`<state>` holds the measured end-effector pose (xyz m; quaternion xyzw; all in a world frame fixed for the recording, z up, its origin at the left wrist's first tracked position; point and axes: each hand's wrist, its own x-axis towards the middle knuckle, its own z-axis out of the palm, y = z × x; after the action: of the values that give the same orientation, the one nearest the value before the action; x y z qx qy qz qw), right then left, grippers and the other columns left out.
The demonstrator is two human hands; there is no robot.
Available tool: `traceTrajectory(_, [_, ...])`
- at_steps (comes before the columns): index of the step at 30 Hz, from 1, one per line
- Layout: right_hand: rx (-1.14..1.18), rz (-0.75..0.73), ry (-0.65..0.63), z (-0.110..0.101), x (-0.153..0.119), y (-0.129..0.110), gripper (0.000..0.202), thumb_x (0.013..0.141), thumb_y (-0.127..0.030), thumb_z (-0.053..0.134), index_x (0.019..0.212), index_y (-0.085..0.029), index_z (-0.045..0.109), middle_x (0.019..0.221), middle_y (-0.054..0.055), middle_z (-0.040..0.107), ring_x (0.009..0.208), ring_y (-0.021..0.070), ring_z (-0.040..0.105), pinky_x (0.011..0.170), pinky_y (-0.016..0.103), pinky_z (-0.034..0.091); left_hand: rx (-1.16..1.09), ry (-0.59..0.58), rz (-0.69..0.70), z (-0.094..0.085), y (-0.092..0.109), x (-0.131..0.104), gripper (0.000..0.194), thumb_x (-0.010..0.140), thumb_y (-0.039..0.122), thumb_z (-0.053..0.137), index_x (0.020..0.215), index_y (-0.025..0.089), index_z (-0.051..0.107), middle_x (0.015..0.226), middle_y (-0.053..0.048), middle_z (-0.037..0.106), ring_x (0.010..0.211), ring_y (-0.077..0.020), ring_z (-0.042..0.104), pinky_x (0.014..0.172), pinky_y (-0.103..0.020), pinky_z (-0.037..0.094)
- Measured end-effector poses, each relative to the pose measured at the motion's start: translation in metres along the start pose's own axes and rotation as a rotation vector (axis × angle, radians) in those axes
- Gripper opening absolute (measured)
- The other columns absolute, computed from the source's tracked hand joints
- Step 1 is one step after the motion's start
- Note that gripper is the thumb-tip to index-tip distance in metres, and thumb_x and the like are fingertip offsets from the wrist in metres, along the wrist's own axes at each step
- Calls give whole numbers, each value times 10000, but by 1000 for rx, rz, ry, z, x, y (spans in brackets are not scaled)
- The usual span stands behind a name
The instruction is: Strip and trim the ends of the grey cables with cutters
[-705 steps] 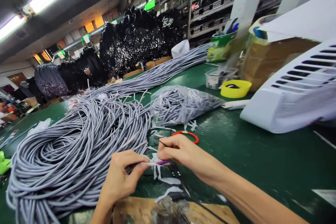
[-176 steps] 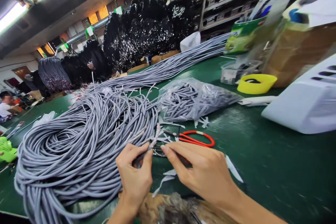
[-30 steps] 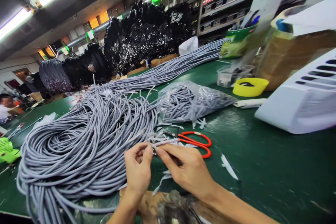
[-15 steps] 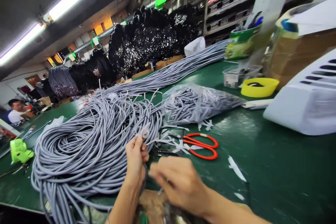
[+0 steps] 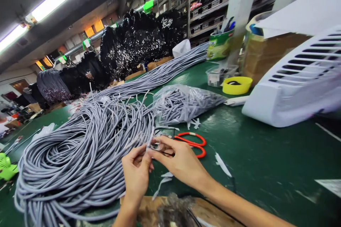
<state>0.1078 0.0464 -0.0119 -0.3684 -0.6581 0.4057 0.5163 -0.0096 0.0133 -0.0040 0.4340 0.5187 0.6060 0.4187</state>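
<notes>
My left hand (image 5: pixel 137 166) is closed, thumb and fingers pinched at the end of a grey cable (image 5: pixel 149 138) beside the large coil. My right hand (image 5: pixel 178 158) meets it from the right, thumb and fingers pinched around something small, partly hidden, with a thin dark strand by the fingers. The big coil of grey cables (image 5: pixel 80 149) lies to the left. Red-handled scissors (image 5: pixel 201 145) rest on the green table behind my right hand, partly covered by it. A clear bag of short grey pieces (image 5: pixel 181 106) lies beyond.
A cardboard box with clear plastic (image 5: pixel 173 212) is at the near edge. White scraps (image 5: pixel 223 165) lie to the right. Farther back are a yellow tape ring (image 5: pixel 237 86), a green can (image 5: pixel 218 46) and a white vented appliance (image 5: pixel 287 88). A small green fan (image 5: pixel 6 166) stands far left.
My right hand has moved up and forward to meet my left hand, its fingers now pinching beside it. The view has turned right, so the table's things sit farther left.
</notes>
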Motion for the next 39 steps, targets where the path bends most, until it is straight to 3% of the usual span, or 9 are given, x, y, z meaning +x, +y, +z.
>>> traceTrajectory(8, [9, 4, 23, -1, -2, -3, 177, 711, -344, 546, 654, -184, 593, 610, 36, 671, 550, 168, 636, 505, 231, 504, 93, 2, 89, 0, 1, -2, 158, 564, 221, 723, 679, 113, 720, 582, -23, 624, 468, -90, 509, 439, -185, 422])
traceTrajectory(13, [72, 1, -47, 6, -6, -3, 174, 748, -324, 480, 662, -181, 532, 551, 14, 601, 497, 140, 594, 480, 221, 477, -67, 47, -20, -1, -2, 1, 357, 549, 365, 757, 788, 106, 700, 451, 64, 459, 358, -21, 336, 339, -135, 269])
traceTrajectory(16, [126, 35, -103, 9, -7, -3, 176, 750, -326, 461, 650, -185, 492, 497, -13, 535, 462, 123, 554, 483, 221, 464, -146, 90, -3, -2, -2, 4, 386, 589, 470, 709, 669, 95, 663, 386, 94, 352, 324, -2, 266, 318, -123, 202])
traceTrajectory(21, [104, 38, -103, 10, -7, -3, 195, 746, -345, 449, 640, -185, 482, 476, -34, 474, 428, 105, 483, 461, 222, 422, -228, 236, -41, -2, 0, 7, 450, 510, 501, 731, 673, 104, 597, 438, 14, 559, 279, -38, 397, 273, -126, 216])
traceTrajectory(24, [101, 50, -105, 11, -6, 1, 223, 748, -372, 449, 630, -186, 479, 478, -32, 467, 425, 105, 469, 444, 221, 404, -276, 290, -51, -3, 3, 9, 467, 490, 529, 727, 643, 148, 505, 427, 17, 572, 242, -46, 386, 253, -124, 200])
traceTrajectory(28, [101, 73, 43, 4, 1, 8, 263, 751, -434, 455, 651, -192, 474, 477, -29, 473, 429, 113, 478, 440, 224, 403, -277, 205, -77, -6, 8, 13, 472, 515, 544, 714, 671, 145, 518, 444, 40, 547, 262, -10, 327, 278, -111, 171])
traceTrajectory(31, [-5, -2, 346, -9, 6, 5, 250, 743, -443, 509, 763, -197, 473, 519, -41, 479, 444, 112, 483, 441, 212, 402, -187, 57, -129, -11, 9, 15, 449, 505, 473, 756, 695, 87, 626, 473, 38, 513, 332, 2, 330, 319, -115, 195])
traceTrajectory(33, [-163, -120, 425, -15, 6, 1, 216, 776, -413, 505, 804, -199, 492, 548, -34, 508, 453, 110, 493, 451, 207, 398, -111, 7, -120, -13, 7, 15, 392, 521, 416, 765, 667, 64, 669, 475, 23, 509, 370, -10, 356, 350, -131, 231])
traceTrajectory(39, [-549, -437, 175, -7, -10, -2, 364, 901, -249, 334, 651, -181, 591, 528, 12, 628, 426, 120, 568, 448, 226, 348, 73, 79, 22, -14, 3, 9, 205, 525, 263, 752, 622, 88, 712, 432, 25, 495, 391, -51, 373, 386, -184, 267])
